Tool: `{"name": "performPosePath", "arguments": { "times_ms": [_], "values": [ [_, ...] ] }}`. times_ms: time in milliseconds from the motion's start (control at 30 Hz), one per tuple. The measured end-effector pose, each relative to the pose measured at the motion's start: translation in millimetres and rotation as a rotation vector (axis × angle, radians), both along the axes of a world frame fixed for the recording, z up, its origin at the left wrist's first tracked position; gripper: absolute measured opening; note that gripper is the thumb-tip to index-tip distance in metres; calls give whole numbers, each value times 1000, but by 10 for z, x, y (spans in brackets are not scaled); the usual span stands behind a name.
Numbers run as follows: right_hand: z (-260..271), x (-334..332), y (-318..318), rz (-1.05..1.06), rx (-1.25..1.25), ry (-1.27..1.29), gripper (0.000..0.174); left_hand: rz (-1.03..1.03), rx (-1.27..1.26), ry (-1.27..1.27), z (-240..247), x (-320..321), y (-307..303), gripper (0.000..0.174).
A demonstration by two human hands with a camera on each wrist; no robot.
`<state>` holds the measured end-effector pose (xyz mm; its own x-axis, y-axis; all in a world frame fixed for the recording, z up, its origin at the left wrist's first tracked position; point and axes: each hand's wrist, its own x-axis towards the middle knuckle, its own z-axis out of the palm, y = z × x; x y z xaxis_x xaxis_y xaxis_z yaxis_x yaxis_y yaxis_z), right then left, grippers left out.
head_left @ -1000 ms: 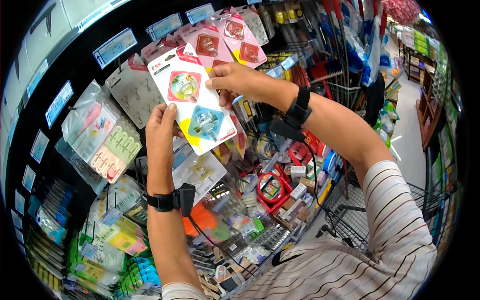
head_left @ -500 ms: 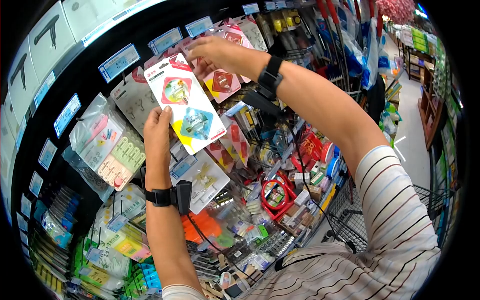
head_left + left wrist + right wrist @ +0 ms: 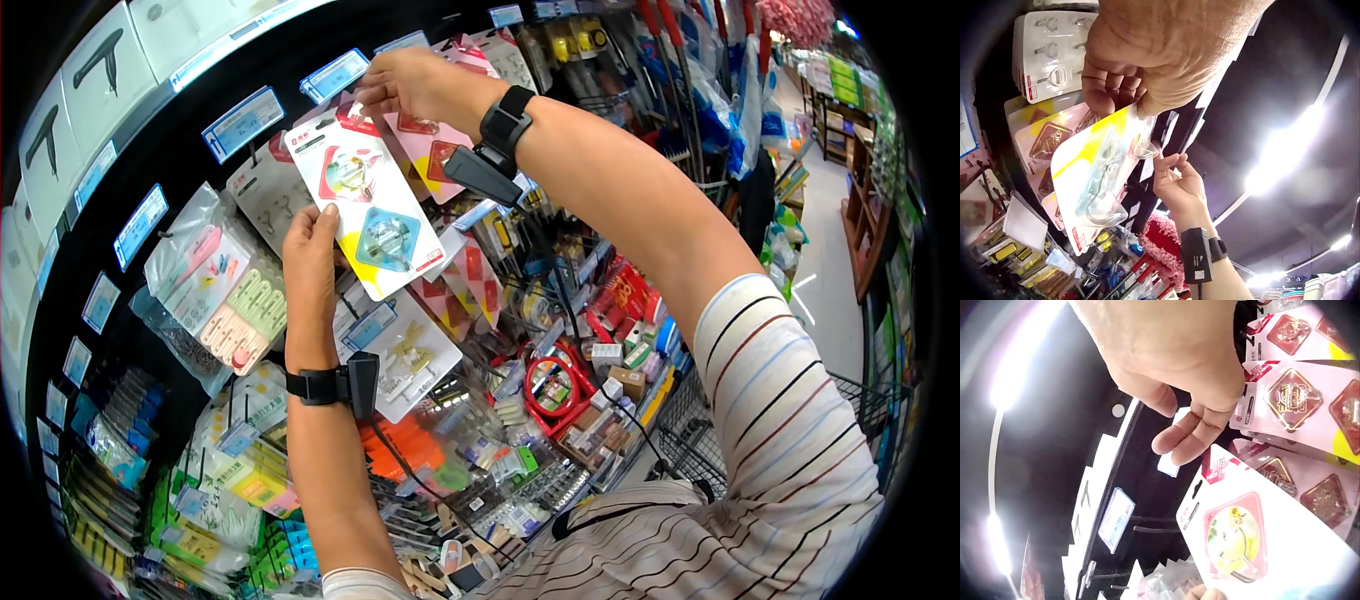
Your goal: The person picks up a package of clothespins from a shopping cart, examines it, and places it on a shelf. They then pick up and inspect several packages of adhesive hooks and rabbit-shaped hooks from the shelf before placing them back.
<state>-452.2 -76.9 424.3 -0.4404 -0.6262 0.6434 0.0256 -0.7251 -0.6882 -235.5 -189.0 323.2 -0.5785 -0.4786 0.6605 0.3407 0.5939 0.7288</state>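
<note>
My left hand (image 3: 310,250) pinches the lower left edge of a white card pack of wall hooks (image 3: 350,232), thumb in front and fingers behind. The pack has one pink square hook plate and one blue one under clear plastic, with a red top corner. In the left wrist view the card (image 3: 1072,159) is seen tilted, its yellow corner under the thumb. Above the top of the pack, my right hand (image 3: 425,88) reaches toward the display with loosely bent fingers. The right wrist view shows nothing between its thumb and fingers, the card's red corner just below them.
Pink hook packs (image 3: 1294,400) hang behind my right hand. Left of the card hang grey hook packs (image 3: 265,195) and a bag of clothes pegs (image 3: 225,290). Blue price tags (image 3: 243,122) stick out from the rack. A wire cart (image 3: 695,440) stands at right.
My right hand has let go of the card's right edge and moved up and left, over its top. The card, still in my left hand, has shifted slightly left.
</note>
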Motion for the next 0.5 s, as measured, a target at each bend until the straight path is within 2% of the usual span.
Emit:
{"name": "performPosePath", "arguments": {
  "times_ms": [267, 367, 500],
  "values": [
    [76, 60, 200, -8, -129, 66, 30, 41, -44, -18, 87, -103, -64, 29],
    [84, 119, 306, -43, -66, 149, 39, 49, -58, -5, 116, -181, -88, 29],
    [92, 122, 355, -30, -36, 173, 38, 29, -64, 16, 120, -220, -70, 29]
  ]
}}
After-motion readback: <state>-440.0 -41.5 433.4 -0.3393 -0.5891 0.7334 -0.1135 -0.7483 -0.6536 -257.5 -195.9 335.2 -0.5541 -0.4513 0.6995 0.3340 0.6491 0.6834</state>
